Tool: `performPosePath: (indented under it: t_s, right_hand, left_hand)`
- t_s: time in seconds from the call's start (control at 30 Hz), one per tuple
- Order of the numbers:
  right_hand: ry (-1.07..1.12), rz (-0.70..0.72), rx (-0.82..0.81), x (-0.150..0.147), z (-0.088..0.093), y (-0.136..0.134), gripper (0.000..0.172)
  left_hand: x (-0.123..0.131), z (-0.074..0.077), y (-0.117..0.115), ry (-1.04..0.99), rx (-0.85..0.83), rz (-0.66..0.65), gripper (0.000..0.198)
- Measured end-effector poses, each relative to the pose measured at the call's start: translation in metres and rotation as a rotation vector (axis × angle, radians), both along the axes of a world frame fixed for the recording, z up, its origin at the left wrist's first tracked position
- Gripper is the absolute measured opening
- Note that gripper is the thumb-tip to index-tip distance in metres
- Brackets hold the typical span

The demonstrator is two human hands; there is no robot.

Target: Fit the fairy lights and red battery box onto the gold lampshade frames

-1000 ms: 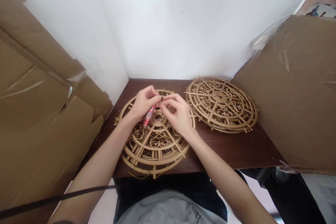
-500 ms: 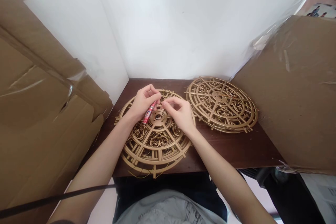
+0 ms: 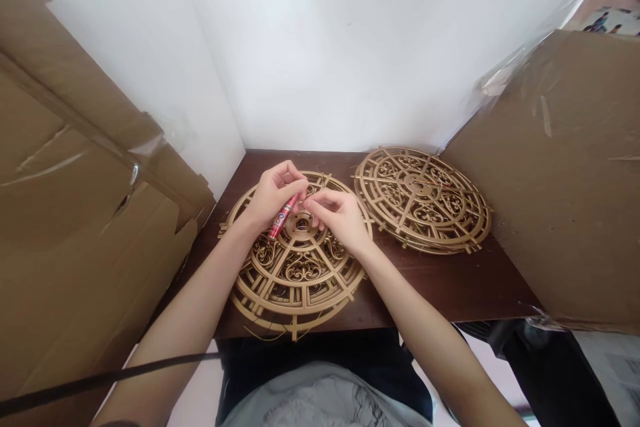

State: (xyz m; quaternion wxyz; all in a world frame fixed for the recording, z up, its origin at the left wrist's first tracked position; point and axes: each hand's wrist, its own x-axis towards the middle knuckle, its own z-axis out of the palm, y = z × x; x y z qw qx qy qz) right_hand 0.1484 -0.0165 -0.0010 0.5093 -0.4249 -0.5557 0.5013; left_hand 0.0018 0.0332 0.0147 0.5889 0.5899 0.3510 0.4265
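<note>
The person's left hand (image 3: 270,199) and right hand (image 3: 344,219) are bare, as are both forearms (image 3: 200,307). A light grey shirt (image 3: 310,403) with thin dark marbled lines covers the chest. Past it lies black cloth (image 3: 300,360), its kind unclear. A thin black cable (image 3: 100,381) crosses beside the left arm.

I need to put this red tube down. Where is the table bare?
The widest bare patch of table is front right, bordered by the near disc, the right disc and the cardboard box. A thin strip runs along the wall. Crowded: the near disc's hub, where the left hand, with the red tube, meets the right hand.
</note>
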Motion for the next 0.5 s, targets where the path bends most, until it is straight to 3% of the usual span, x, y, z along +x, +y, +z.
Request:
performPosePath:
  t_s: [0.27,0.5]
  right_hand:
    - [0.058,-0.032,0.028,0.0005,0.0032,-0.0001,0.022]
    - [0.141,-0.124,0.076,0.0034,-0.0027,0.004,0.02]
  left_hand:
    - [-0.0006,-0.0059,0.0043,0.005,-0.078,-0.021,0.023]
    - [-0.007,-0.0023,0.0043,0.157,-0.191,-0.258,0.021]
